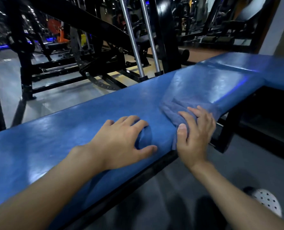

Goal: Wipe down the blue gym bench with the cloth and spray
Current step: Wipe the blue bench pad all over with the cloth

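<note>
The blue gym bench [58, 135] runs from lower left to upper right, where it joins a wider glossy pad. A blue-grey cloth [174, 108] lies bunched on the bench near the front edge. My right hand [195, 130] lies on top of the cloth with its fingers spread and the thumb against the cloth's near fold. My left hand [121, 138] rests on the bare padding just left of the cloth, fingers spread and slightly bent, holding nothing. No spray bottle is in view.
Black machine frames [88, 67] and chrome guide rods [136, 44] stand behind the bench. The bench's black steel frame [224, 138] drops to a grey floor on the right. A white perforated shoe [266, 201] shows at the lower right.
</note>
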